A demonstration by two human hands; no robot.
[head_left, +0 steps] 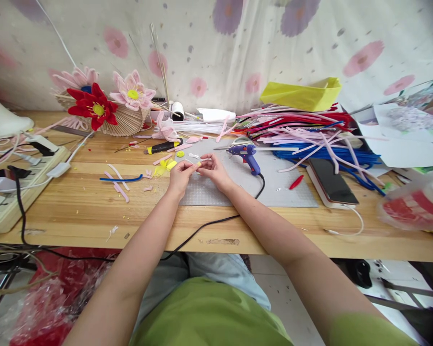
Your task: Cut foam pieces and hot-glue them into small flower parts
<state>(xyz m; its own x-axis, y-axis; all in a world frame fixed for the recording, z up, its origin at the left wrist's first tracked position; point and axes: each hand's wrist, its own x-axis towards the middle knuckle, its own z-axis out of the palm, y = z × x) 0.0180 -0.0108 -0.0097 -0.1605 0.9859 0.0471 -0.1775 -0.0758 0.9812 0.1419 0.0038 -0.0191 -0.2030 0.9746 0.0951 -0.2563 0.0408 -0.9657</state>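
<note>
Over the grey cutting mat [274, 192], my left hand [182, 177] and my right hand [215, 172] meet fingertip to fingertip. Both pinch a small pale-yellow piece [198, 165], mostly hidden by the fingers. Just left of my left hand lie yellow scraps [162, 166]. A small round yellow piece [180, 154] and a bit of white material [194, 155] sit just beyond the fingers. To the right of my right hand, a blue glue gun [246, 156] lies on the mat, with scissors [238, 143] behind it.
Fuzzy craft flowers, including a red one [95, 108], stand back left. Pink, red and blue pipe cleaners [310, 132] pile up back right, near a phone [332, 180]. A yellow-handled cutter [163, 147] lies behind. A black cord [205, 226] crosses the table toward a power strip [29, 192].
</note>
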